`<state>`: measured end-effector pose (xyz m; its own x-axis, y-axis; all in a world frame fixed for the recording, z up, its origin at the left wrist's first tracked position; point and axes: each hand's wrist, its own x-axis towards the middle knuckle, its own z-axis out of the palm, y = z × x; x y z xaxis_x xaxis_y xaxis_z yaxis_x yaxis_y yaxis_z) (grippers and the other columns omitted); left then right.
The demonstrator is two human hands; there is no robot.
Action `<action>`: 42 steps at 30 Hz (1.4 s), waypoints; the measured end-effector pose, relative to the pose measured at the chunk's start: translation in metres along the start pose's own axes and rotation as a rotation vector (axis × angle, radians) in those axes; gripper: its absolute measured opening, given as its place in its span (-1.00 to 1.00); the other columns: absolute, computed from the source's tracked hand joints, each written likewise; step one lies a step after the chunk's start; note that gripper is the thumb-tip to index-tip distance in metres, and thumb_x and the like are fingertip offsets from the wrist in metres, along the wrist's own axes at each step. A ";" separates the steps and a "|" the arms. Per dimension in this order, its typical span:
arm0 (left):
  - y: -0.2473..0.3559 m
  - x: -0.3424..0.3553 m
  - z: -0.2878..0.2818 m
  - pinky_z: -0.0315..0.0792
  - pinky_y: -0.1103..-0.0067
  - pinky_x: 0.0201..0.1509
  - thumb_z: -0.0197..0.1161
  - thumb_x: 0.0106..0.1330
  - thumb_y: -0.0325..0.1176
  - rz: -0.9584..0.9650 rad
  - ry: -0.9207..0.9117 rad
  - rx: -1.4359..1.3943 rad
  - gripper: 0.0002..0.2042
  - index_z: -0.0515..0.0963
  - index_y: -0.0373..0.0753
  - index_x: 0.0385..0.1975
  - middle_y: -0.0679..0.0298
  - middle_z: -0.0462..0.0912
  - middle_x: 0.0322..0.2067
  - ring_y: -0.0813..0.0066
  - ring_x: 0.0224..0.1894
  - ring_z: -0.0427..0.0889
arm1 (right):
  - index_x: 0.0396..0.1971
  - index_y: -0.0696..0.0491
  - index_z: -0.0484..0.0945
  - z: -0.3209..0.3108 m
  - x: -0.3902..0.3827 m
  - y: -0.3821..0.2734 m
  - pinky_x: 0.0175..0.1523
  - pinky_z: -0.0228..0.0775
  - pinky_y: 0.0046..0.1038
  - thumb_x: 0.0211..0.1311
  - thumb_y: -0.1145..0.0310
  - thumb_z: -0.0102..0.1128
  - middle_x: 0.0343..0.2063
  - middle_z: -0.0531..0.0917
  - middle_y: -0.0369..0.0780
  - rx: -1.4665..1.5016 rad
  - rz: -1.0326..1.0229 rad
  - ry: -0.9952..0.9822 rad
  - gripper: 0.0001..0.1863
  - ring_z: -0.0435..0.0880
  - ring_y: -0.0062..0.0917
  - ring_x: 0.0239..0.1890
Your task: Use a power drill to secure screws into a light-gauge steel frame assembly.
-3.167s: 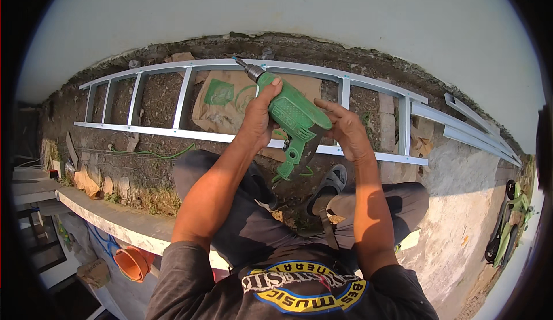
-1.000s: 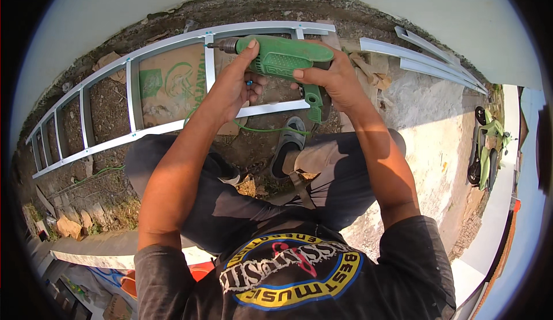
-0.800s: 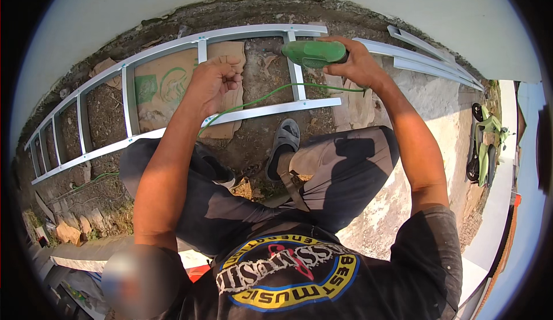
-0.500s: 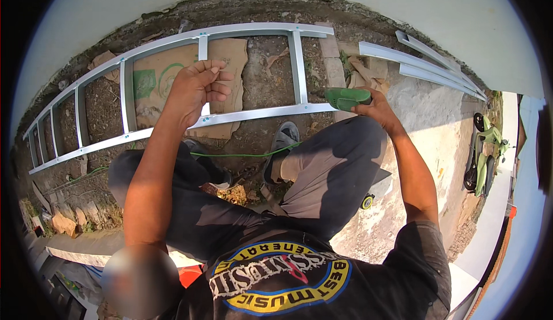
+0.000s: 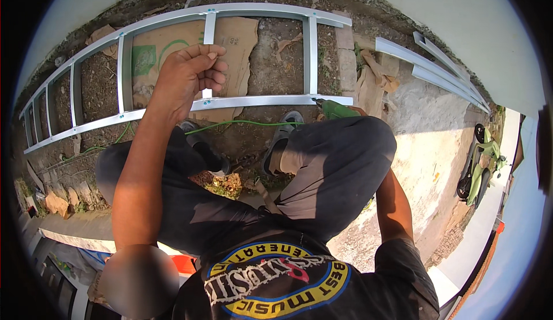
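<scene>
Green drill [image 5: 339, 110] against mostly hidden right hand [image 5: 360, 111], grip unclear, well right of curled left hand [image 5: 193, 73].

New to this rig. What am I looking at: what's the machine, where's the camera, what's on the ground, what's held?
There's no robot: these are a person's bare hands. The view is from the left of two fisheye cameras worn on the head, looking down, so straight edges bend. A metal ladder lies on the ground, with cardboard under it and metal strips off to the right. The right hand, mostly hidden behind the right knee, holds a green drill. The left hand is raised over the ladder, fingers curled; I can't tell whether it pinches something small. A green cable runs in front of the ladder.
</scene>
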<state>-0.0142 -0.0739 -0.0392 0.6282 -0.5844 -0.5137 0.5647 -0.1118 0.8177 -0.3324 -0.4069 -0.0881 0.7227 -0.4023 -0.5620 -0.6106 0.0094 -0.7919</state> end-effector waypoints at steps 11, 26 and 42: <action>0.001 -0.003 0.004 0.60 0.60 -0.32 0.12 0.44 -0.45 0.021 -0.006 0.020 -0.78 0.54 -0.42 -0.02 0.17 0.67 -0.35 0.51 -0.41 0.66 | 0.09 0.14 0.54 0.000 -0.006 0.007 -0.03 0.55 -0.39 0.06 0.30 0.47 -0.25 0.75 -0.11 -0.101 0.017 0.010 -0.43 0.75 -0.35 -0.18; 0.014 -0.004 0.028 0.65 0.57 -0.28 0.23 0.42 -0.42 0.122 -0.026 0.023 -0.85 0.50 -0.33 -0.14 0.10 0.71 -0.32 0.43 -0.38 0.73 | 0.10 0.12 0.54 0.001 0.020 0.011 -0.03 0.54 -0.37 0.07 0.28 0.46 -0.24 0.75 -0.08 -0.244 0.027 -0.036 -0.44 0.75 -0.31 -0.16; 0.016 -0.011 0.029 0.64 0.57 -0.28 0.25 0.40 -0.41 0.141 -0.019 0.001 -0.84 0.51 -0.33 -0.14 0.12 0.70 -0.33 0.44 -0.38 0.73 | 0.10 0.09 0.54 0.002 0.028 0.011 -0.02 0.54 -0.35 0.08 0.27 0.45 -0.23 0.75 -0.06 -0.420 0.049 -0.058 -0.44 0.75 -0.27 -0.14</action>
<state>-0.0277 -0.0927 -0.0128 0.6912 -0.6094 -0.3884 0.4708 -0.0281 0.8818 -0.3177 -0.4160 -0.1131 0.6990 -0.3583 -0.6189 -0.7152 -0.3513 -0.6042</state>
